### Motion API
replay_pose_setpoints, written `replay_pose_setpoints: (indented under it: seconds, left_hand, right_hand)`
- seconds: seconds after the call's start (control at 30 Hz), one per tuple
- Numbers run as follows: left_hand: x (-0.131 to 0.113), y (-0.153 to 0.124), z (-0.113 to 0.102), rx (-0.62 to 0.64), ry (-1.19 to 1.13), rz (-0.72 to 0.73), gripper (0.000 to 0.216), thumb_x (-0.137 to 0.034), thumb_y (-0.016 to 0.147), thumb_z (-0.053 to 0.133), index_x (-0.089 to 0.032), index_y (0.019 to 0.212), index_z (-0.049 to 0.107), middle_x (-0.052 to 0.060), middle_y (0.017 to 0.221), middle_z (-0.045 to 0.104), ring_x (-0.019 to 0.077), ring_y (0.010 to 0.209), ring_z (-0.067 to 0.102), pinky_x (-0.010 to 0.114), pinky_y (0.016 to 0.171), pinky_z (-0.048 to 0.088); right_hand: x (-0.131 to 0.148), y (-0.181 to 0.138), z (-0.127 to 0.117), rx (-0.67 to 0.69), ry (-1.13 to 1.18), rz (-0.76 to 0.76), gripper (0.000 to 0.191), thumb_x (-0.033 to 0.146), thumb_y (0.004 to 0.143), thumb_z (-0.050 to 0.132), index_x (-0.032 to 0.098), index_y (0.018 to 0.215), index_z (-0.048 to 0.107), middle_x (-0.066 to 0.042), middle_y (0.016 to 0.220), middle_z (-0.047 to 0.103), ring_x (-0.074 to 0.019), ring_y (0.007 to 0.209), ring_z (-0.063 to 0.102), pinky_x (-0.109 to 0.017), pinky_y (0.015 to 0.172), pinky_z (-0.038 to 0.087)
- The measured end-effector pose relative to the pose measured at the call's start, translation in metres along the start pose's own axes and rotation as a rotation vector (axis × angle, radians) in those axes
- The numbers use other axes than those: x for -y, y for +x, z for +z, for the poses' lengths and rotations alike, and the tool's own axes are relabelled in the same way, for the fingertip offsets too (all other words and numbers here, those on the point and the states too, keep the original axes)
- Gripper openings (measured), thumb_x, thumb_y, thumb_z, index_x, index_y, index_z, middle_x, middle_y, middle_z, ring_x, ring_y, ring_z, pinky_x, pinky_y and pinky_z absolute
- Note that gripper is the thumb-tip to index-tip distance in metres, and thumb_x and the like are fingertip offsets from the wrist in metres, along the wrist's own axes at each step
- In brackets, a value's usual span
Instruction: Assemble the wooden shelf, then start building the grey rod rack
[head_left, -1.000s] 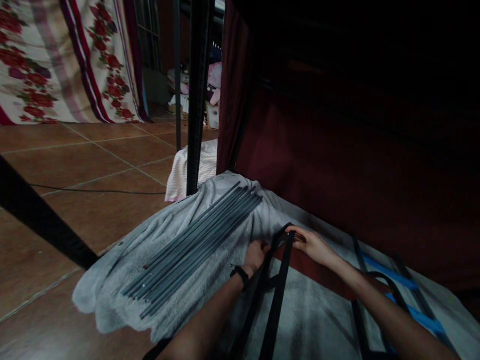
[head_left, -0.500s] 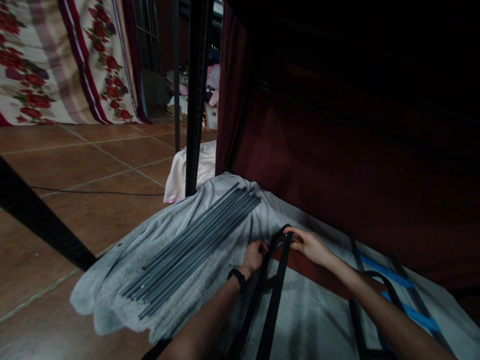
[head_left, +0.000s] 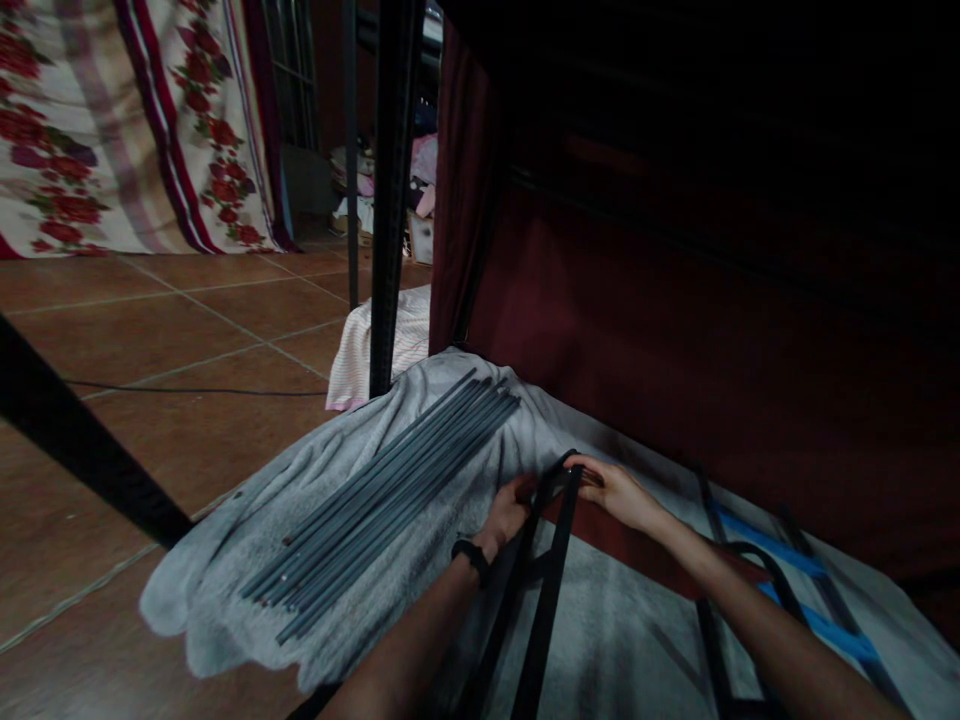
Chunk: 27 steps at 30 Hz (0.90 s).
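A black metal frame (head_left: pixel 553 575), with two long bars joined by a short crosspiece and a curved end, slants up from the bottom edge over the grey blanket. My right hand (head_left: pixel 611 492) grips its far end, thumb and fingers closed around the right bar. Against the left bar is my left hand (head_left: pixel 510 510), wearing a dark wristband; its fingers are curled and their tips partly hidden, so whatever they pinch does not show. Left of that hand, a bundle of thin grey rods (head_left: pixel 382 505) lies on the grey blanket (head_left: pixel 217 590).
More black frames with blue strips (head_left: pixel 817 620) lie at the right. A black upright post (head_left: pixel 386 220) and a slanting black bar (head_left: pixel 90 440) stand at the left. Dark red cloth (head_left: pixel 637 330) hangs behind. A thin cable (head_left: pixel 195 389) crosses the tiled floor.
My left hand has shifted slightly left and its fingers have turned against the left bar. My right hand and the frame are nearly where they were.
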<state>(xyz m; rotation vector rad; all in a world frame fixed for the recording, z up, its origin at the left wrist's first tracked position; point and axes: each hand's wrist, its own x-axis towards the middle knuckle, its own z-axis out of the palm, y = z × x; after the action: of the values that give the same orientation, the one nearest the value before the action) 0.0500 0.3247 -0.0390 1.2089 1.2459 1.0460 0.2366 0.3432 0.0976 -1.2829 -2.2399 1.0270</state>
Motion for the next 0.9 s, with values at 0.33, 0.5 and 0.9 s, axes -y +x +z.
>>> replay_pose_setpoints:
  seconds: [0.33, 0.5, 0.9]
  left_hand:
    - [0.0007, -0.002, -0.0031, 0.07, 0.135, 0.074, 0.031, 0.001, 0.078, 0.051, -0.018, 0.089, 0.072, 0.006, 0.099, 0.075, 0.0178, 0.096, 0.067, 0.026, 0.091, 0.048]
    - [-0.0033, -0.0031, -0.0017, -0.048, 0.08, -0.001, 0.027, -0.008, 0.085, 0.053, -0.018, 0.104, 0.07, 0.008, 0.105, 0.074, 0.0188, 0.099, 0.067, 0.027, 0.09, 0.047]
    - [0.0037, 0.0043, -0.0032, -0.009, 0.064, -0.027, 0.027, -0.006, 0.08, 0.055, -0.019, 0.099, 0.069, 0.007, 0.104, 0.073, 0.0181, 0.095, 0.066, 0.026, 0.088, 0.048]
  right_hand:
    - [0.0054, -0.0016, -0.0014, -0.007, -0.03, 0.011, 0.044, 0.022, 0.076, 0.062, 0.026, 0.12, 0.065, 0.0, 0.105, 0.073, -0.0225, 0.108, 0.068, -0.038, 0.101, 0.051]
    - [0.0085, -0.0023, -0.0011, -0.004, -0.012, 0.003, 0.045, 0.021, 0.076, 0.061, 0.026, 0.12, 0.064, -0.001, 0.113, 0.073, -0.0228, 0.113, 0.066, -0.038, 0.102, 0.05]
    - [0.0036, -0.0015, -0.0009, -0.006, 0.044, -0.001, 0.044, 0.021, 0.076, 0.063, 0.025, 0.119, 0.065, -0.002, 0.117, 0.072, -0.0239, 0.116, 0.065, -0.037, 0.103, 0.049]
